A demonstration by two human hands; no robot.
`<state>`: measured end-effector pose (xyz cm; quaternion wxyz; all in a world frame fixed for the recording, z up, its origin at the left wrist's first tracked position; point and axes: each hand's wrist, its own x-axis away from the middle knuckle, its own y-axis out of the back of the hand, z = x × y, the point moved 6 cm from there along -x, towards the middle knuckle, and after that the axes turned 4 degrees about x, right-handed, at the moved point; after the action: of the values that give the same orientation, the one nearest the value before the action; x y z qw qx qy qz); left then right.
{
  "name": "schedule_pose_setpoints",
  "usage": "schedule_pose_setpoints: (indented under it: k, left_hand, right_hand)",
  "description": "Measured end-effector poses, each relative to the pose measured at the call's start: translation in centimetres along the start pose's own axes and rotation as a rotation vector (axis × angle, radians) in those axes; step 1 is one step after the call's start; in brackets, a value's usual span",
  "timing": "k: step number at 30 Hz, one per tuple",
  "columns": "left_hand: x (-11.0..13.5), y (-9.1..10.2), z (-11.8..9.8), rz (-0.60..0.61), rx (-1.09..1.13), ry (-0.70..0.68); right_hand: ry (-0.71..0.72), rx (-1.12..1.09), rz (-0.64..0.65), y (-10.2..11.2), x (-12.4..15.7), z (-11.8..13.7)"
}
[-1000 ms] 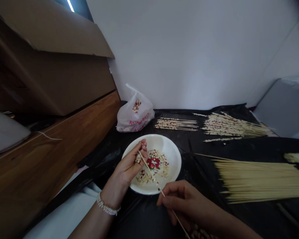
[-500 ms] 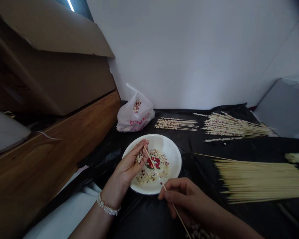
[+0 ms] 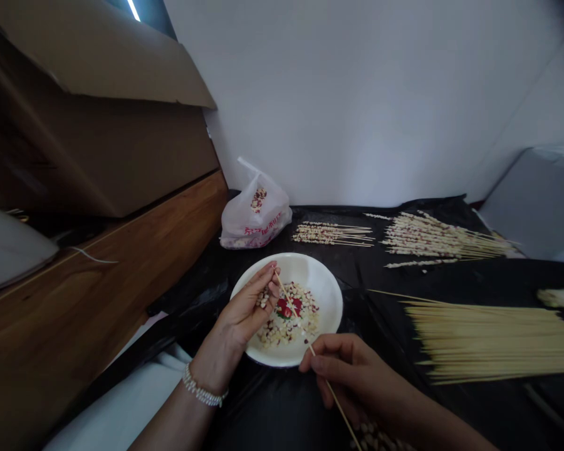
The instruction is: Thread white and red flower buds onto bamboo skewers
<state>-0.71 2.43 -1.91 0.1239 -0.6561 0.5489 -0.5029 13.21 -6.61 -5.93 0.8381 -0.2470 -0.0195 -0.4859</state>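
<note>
My left hand is over the white bowl, with several corn kernels in its palm. Its thumb and fingertips are closed at the upper tip of a thin bamboo skewer; whether a kernel sits between them is too small to tell. Lower right, my right hand grips the same skewer between thumb and fingers, just off the bowl's near rim. A dark-red kernel shows by its fingertips. White and dark-red loose kernels lie in the bowl, around a red printed pattern.
Behind the bowl stands a plastic bag of kernels. Threaded skewers lie in a small pile and a larger pile. Bare skewers are stacked at right on black sheeting. A cardboard box stands left.
The skewer's upper tip has shifted slightly right and up at my left fingertips. My right hand has moved a little up and right with it. The bowl and piles have stayed put.
</note>
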Motion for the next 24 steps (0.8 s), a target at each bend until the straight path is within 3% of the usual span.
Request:
schedule_pose_setpoints:
  k: [12,24]
  left_hand:
    - [-0.9,0.8,0.1,0.014,-0.033,-0.005]
    - [-1.6,1.1,0.4,0.012,0.018,0.082]
  right_hand:
    - [-0.009,-0.001,-0.015,0.1,0.2,0.0]
    - [0.009,-0.025,0.019,0.0,0.0,-0.2]
